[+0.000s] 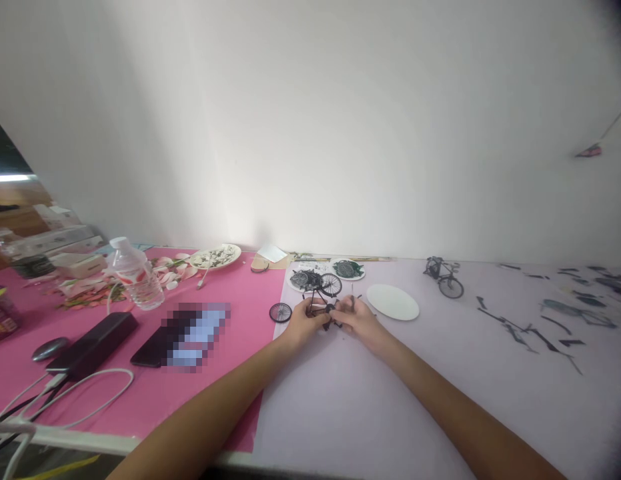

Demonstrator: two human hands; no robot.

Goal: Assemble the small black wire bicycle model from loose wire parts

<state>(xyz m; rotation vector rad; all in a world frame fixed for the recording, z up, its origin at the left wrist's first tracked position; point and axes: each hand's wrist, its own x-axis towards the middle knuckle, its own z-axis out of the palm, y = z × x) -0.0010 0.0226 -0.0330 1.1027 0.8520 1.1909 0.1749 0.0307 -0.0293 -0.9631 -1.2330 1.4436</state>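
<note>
Both of my hands are at a small black model bicycle (317, 297), which has one spoked wheel fitted at its far end. My left hand (306, 323) grips the frame from the left, thumb and fingers closed on it. From the right, my right hand (359, 319) pinches the bicycle near its crank; the exact part is hidden by the fingers. A loose spoked wheel (280, 313) lies left of my left hand. Behind the bicycle are a plate (290, 283) of dark wheels and a plate (362, 264) of dark green parts. A bare white plate (393, 302) lies beside my right hand.
A finished-looking model bicycle (444, 277) stands at the right back, with flat black parts (530, 328) scattered farther right. On the pink sheet (230, 400) are a phone (177, 337), a power strip (93, 343), a mouse (51, 349), a water bottle (136, 275) and a plate (236, 251) of pale pieces.
</note>
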